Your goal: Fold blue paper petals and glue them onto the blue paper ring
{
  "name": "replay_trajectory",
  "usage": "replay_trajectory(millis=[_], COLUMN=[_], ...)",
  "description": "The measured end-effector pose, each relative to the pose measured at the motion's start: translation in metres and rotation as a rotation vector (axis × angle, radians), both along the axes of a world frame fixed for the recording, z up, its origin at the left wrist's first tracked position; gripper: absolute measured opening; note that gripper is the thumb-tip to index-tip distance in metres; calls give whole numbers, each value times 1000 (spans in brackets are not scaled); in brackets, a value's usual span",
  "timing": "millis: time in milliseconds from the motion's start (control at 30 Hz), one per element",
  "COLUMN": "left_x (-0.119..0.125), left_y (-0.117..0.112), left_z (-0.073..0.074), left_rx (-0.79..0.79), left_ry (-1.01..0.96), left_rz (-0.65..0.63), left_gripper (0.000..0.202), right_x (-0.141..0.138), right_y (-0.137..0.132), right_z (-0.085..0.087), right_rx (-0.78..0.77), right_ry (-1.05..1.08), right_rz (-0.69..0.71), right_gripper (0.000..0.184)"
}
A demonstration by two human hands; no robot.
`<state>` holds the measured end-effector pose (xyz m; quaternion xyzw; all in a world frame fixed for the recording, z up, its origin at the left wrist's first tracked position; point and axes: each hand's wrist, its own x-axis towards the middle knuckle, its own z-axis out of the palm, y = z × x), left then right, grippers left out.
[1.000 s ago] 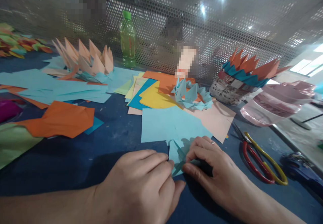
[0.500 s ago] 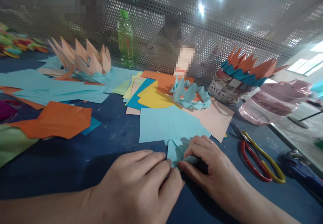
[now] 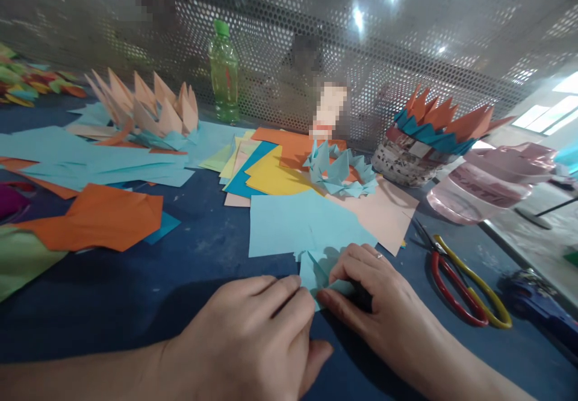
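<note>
In the head view, your containers stand toward the upper right of the frame. A round patchwork paper basket (image 3: 401, 163) carries a zigzag crown of orange and teal folded paper (image 3: 436, 118) around its top. Just right of it sits a translucent pink container (image 3: 478, 195), its contents impossible to make out. A green-capped plastic bottle (image 3: 224, 73) stands upright against the perforated metal screen (image 3: 397, 46), upper middle, holding something green or looking green through its plastic.

Your piece, a small folded light-blue paper (image 3: 313, 274), sits at the bottom middle of the frame, between your hands and just below a flat light-blue sheet (image 3: 293, 226). Its layers are creased into points, and one narrow flap runs under your right hand.

Your left hand (image 3: 241, 335) comes in from the lower left, fingers curled closed against the paper's left edge. Your right hand (image 3: 372, 289), wearing a ring, is pinched closed on the paper's right side, with the thumb below and the fingers over the top. Together they hold the piece on the blue table (image 3: 194, 271). Red-and-yellow-handled scissors (image 3: 456, 295) lie to the right of your right hand, and a folded blue paper ring (image 3: 338, 172) rests on the colored paper stack (image 3: 271, 175) above.
</note>
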<state>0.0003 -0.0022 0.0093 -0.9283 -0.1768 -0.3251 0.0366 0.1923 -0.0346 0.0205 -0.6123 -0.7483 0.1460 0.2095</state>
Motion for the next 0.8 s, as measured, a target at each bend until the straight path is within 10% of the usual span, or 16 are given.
replay_trajectory(millis=[800], left_x=[0], left_y=[0], left_z=[3], left_rx=[20], left_ry=[-31], left_rz=[-31], left_gripper=[16], right_x=[4], right_y=[-7], right_z=[-4], right_rx=[30], right_ry=[-118], right_rz=[-29], right_gripper=[16])
